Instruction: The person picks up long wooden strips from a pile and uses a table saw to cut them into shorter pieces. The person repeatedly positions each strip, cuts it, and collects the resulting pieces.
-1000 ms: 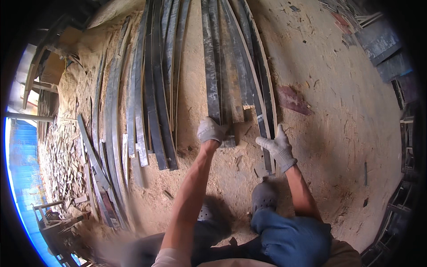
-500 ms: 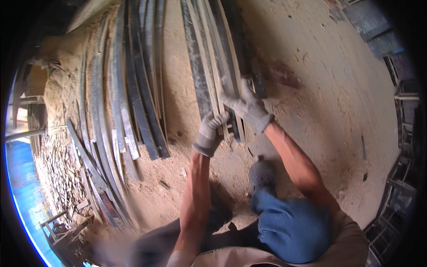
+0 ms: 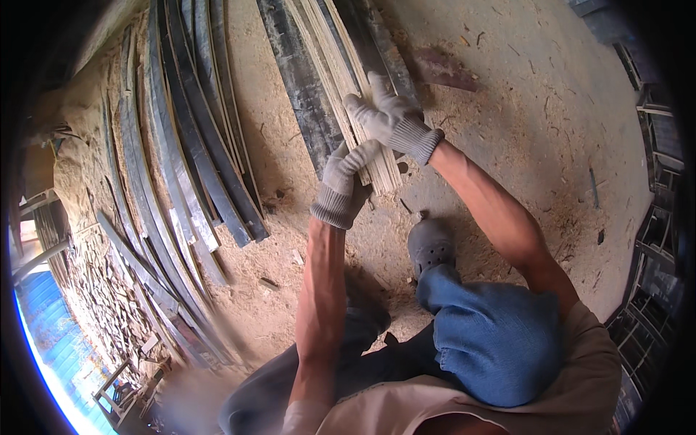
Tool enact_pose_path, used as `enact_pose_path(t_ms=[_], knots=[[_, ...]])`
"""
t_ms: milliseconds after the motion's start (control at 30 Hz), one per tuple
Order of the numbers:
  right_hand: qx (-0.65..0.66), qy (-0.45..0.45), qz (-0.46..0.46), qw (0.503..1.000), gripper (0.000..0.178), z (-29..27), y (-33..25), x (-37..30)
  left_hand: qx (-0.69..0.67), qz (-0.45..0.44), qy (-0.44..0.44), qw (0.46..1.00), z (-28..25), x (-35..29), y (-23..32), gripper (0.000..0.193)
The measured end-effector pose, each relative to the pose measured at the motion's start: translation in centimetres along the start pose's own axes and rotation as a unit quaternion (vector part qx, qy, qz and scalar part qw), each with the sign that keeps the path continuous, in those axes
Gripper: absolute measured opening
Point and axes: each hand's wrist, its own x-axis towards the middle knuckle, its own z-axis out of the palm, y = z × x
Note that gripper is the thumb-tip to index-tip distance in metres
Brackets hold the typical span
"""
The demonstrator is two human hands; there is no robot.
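Note:
In front of me lies a bundle of long plywood strips (image 3: 380, 168) with pale layered edges facing up. Grey knitted gloves cover both hands. My left hand (image 3: 346, 174) is closed round the left side of the bundle's near end, its fingers curled over the edges. On the right side, my right hand (image 3: 391, 119) rests against the strips with its fingers stretched and apart. A wider dark-faced strip (image 3: 304, 101) lies along the bundle's left, and another dark strip (image 3: 384, 51) shows at its right.
More long dark strips (image 3: 196, 138) lie in a row to the left. Beyond them is a heap of wood scraps (image 3: 94, 283). Sawdust covers the floor (image 3: 507, 145). My shoe (image 3: 431, 243) stands just below the bundle. Dark metal frames (image 3: 656, 246) line the right side.
The pale edges of the strips now sit together between my hands, facing up. Both hands and the bundle's near end appear higher in the view, which has also shifted.

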Motion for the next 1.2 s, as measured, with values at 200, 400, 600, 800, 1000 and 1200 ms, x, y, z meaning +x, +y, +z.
enact_pose_path(t_ms=[200,400,600,800,1000,1200], knots=[[0.322,0.11,-0.067,0.938,0.118,-0.6,-0.2,1.5,-0.094,-0.046,-0.087,0.991,4.8,-1.8,2.4,0.032],[0.337,0.073,-0.088,0.935,0.101,-7.4,-1.9,-1.8,-0.168,-0.071,-0.095,0.979,14.7,-7.8,8.5,0.048],[0.311,0.05,-0.021,0.949,0.077,-18.5,-12.6,-10.4,-0.187,-0.072,-0.028,0.979,23.4,-15.3,14.9,0.05],[0.269,0.089,0.041,0.958,0.109,-28.5,-22.8,-20.1,-0.137,-0.076,0.002,0.988,35.1,-23.1,25.5,0.036],[0.214,0.034,0.045,0.975,0.11,-37.2,-30.8,-32.5,-0.168,-0.1,0.014,0.981,43.4,-33.4,31.1,0.031],[0.062,-0.014,0.079,0.995,0.12,-40.0,-34.3,-41.9,-0.137,-0.113,0.048,0.983,48.4,-42.2,31.8,0.025]])
